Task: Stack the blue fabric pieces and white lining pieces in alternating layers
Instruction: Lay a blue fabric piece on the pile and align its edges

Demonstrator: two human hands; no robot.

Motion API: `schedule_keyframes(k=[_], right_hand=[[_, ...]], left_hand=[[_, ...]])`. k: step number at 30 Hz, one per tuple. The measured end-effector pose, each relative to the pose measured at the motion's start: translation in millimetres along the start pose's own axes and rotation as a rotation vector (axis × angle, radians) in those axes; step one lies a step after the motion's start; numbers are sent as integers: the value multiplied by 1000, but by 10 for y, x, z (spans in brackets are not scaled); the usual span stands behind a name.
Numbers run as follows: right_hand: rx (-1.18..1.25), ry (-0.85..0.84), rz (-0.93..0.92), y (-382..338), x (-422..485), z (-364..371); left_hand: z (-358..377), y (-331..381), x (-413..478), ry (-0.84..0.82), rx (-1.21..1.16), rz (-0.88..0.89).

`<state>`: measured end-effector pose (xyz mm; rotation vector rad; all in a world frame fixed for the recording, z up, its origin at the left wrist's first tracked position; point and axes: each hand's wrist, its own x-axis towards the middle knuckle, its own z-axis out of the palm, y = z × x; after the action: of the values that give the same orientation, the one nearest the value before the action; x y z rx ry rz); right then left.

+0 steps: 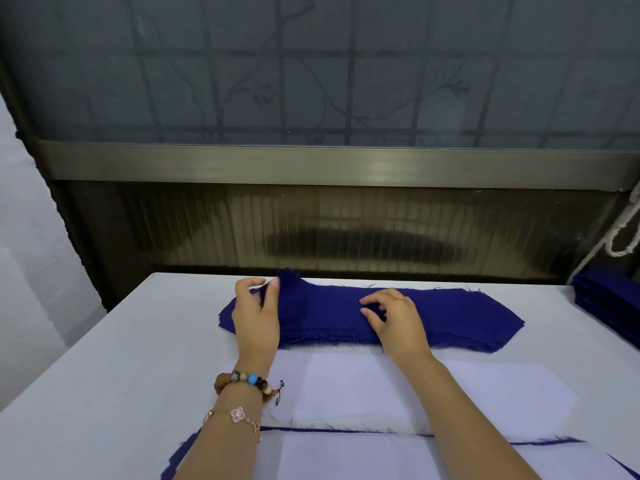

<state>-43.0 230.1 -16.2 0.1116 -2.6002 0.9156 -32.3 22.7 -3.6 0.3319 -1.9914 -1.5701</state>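
A pile of long blue fabric pieces lies across the far middle of the white table. My left hand pinches the left end of the top blue piece and lifts its corner up. My right hand rests on the pile's middle with fingers bent, pressing the cloth. Nearer to me lies a pile of white lining pieces. At the near edge is the layered stack, white on top with blue edges showing beneath it.
More folded blue fabric sits at the table's far right edge. A dark ribbed panel and window frame stand close behind the table. A white cord hangs at the right. Beaded bracelets circle my left wrist.
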Motion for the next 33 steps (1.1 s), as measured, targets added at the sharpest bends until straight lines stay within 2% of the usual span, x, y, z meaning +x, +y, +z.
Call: schedule_keyframes(k=[3, 7, 10, 15, 23, 29, 33], right_hand=[[-3, -13, 5, -7, -1, -6], [-2, -37, 12, -25, -1, -26], [12, -104, 35, -29, 35, -61], [-44, -336, 94, -76, 201, -161], [-38, -596, 144, -81, 487, -301], [2, -565, 248, 56, 536, -361], [-71, -554, 300, 208, 548, -493]], left_hand=[[15, -27, -3, -95, 67, 26], [-19, -85, 28, 5, 75, 91], [-26, -98, 58, 16, -51, -21], [6, -153, 132, 23, -235, -328], [-16, -158, 121, 11, -339, -393], [-31, -137, 95, 1, -394, -411], [-26, -132, 100, 14, -390, -431]])
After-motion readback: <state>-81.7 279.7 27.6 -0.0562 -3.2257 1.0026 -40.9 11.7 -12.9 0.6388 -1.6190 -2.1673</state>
